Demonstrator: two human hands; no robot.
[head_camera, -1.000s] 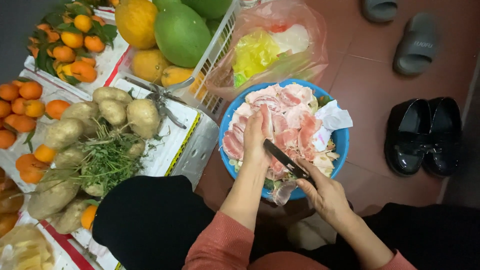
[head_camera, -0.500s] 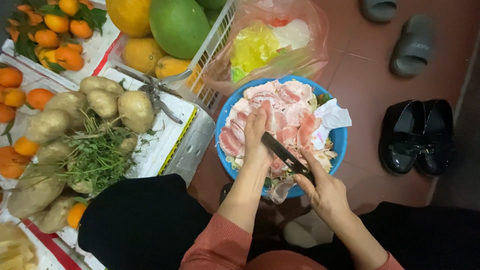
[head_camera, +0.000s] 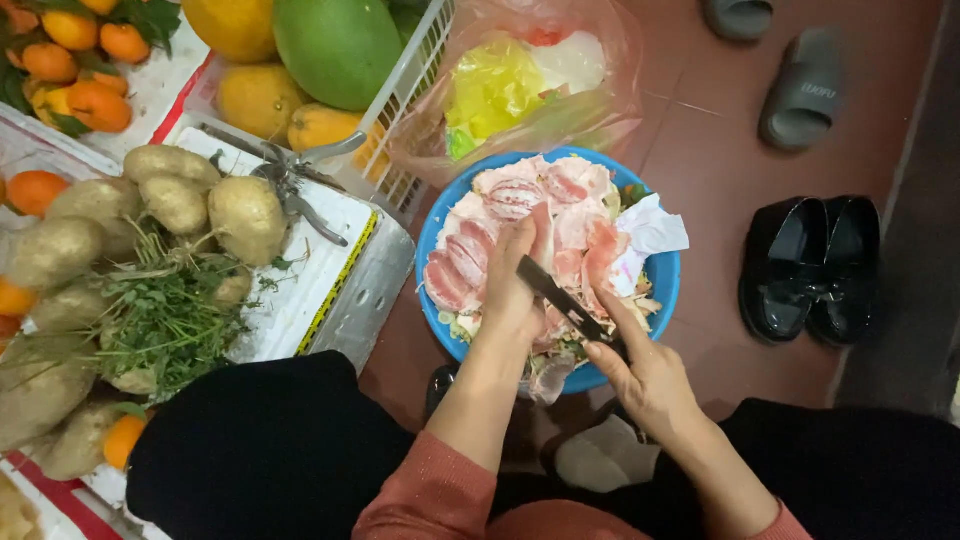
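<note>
We see pale pink, spongy pomelo peel pieces (head_camera: 560, 200) piled in the round blue plastic basin (head_camera: 668, 280) on the red tiled floor (head_camera: 720, 150). Our left hand (head_camera: 515, 290), which lay flat a moment ago, now pinches one piece. Our right hand (head_camera: 650, 375) grips the dark-bladed knife (head_camera: 565, 300), unchanged.

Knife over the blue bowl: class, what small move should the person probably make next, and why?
Probably draw the knife on through the pink piece pinned under the left hand. The right hand grips the handle, the blade already lies beside the left fingers, and both are over the blue bowl, so cuttings would land among the peel there.
</note>
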